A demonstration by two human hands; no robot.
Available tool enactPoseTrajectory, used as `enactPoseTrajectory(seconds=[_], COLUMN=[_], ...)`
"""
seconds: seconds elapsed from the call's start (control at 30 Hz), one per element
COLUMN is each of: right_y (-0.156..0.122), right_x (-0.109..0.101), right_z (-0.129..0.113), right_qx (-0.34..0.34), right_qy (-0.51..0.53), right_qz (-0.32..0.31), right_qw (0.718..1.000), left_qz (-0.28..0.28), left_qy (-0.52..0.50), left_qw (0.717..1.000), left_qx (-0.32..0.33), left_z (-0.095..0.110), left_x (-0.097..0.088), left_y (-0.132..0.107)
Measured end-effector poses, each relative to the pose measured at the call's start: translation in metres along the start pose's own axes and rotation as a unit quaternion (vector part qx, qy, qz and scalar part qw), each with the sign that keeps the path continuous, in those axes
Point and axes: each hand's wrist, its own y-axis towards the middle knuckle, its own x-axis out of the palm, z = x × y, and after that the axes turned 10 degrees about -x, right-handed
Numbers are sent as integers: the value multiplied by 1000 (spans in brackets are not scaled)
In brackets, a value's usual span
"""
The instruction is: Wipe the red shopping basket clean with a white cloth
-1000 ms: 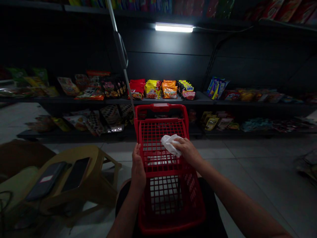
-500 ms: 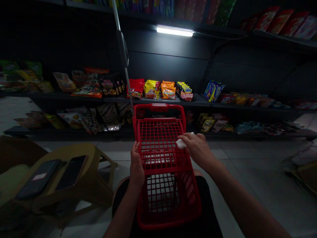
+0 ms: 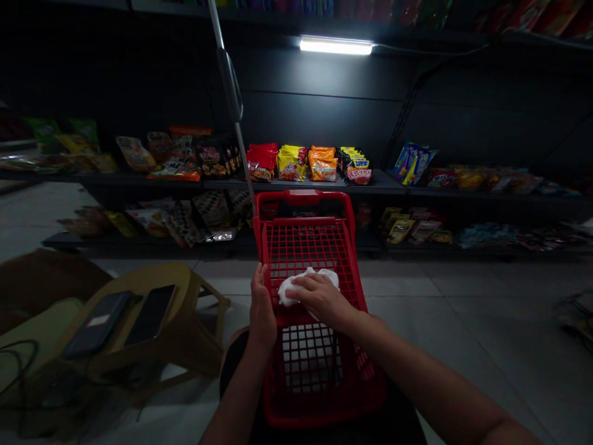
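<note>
A red plastic shopping basket (image 3: 306, 247) lies tipped on my lap, its gridded side facing up. My left hand (image 3: 262, 309) grips the basket's left edge, fingers wrapped round the rim. My right hand (image 3: 319, 296) presses a crumpled white cloth (image 3: 291, 285) against the basket's grid near the left side, fingers closed over the cloth.
A tan plastic stool (image 3: 180, 327) at my left carries two dark phones (image 3: 125, 315). Dark shelves (image 3: 301, 184) ahead hold snack packets under a strip light. A metal pole (image 3: 231, 105) leans up from the basket's far left corner. Grey tiled floor lies to the right.
My right hand has carried the white cloth from the basket's right side across to its left, near my left hand. My left hand has kept its grip on the rim.
</note>
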Motion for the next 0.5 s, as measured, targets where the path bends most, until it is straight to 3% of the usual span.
enactPoseTrajectory(seconds=[0.2, 0.33, 0.43, 0.5], right_y=[-63, -107, -111, -93], right_x=[-19, -48, -74, -85], right_z=[23, 40, 42, 31], right_qx=[57, 101, 130, 133], right_qy=[-8, -48, -57, -48], right_qz=[-2, -27, -67, -71], right_qw=[998, 993, 988, 987], left_qz=[-13, -19, -19, -19], left_qy=[16, 12, -2, -10], left_qw=[1000, 1000, 1000, 1000], left_qx=[0, -4, -5, -7], left_z=[3, 4, 5, 6], left_x=[3, 3, 3, 4], left_y=[0, 0, -1, -2])
